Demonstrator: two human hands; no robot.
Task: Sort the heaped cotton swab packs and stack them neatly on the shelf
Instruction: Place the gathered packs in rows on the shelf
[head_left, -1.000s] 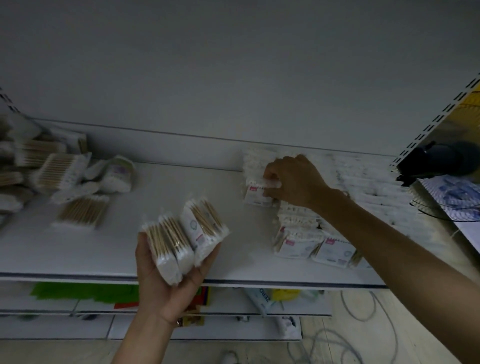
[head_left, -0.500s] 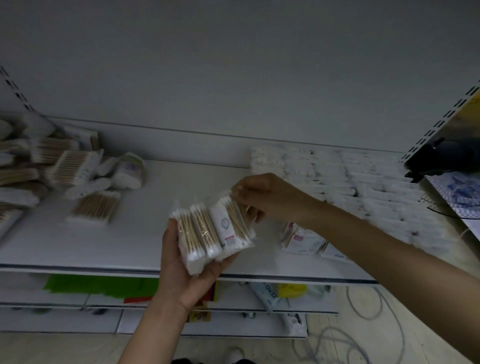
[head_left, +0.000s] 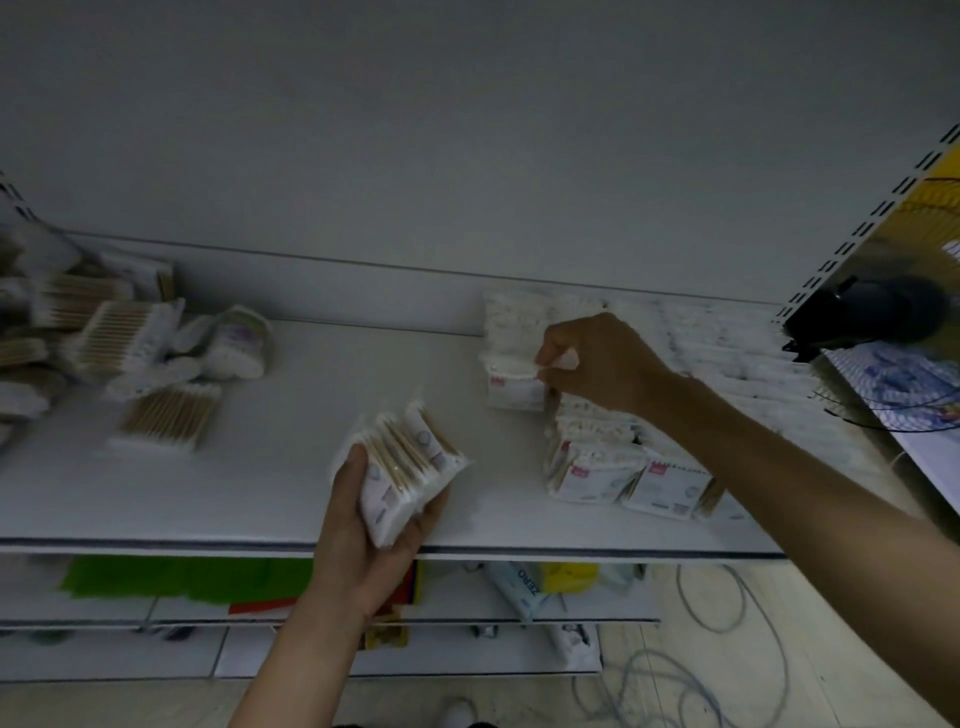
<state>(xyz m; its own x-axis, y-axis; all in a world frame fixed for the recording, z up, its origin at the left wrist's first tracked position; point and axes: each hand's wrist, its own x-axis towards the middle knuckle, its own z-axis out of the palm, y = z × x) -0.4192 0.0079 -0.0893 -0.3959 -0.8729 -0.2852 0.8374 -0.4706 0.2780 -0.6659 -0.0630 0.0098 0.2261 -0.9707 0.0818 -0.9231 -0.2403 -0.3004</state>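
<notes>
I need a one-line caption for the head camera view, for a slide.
Right hand pinches a swab pack on the shelf; left hand holds a bundle of packs.

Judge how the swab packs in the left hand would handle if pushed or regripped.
Probably light: the left hand holds several swab packs at once. Their film wrap looks slippery and they fan apart, so they could slide loose. Straight sticks inside suggest stiffness.

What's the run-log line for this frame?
left hand: holds pack bundle | right hand: pinches single pack beside stacked packs | heap: unsorted, shelf left
</notes>
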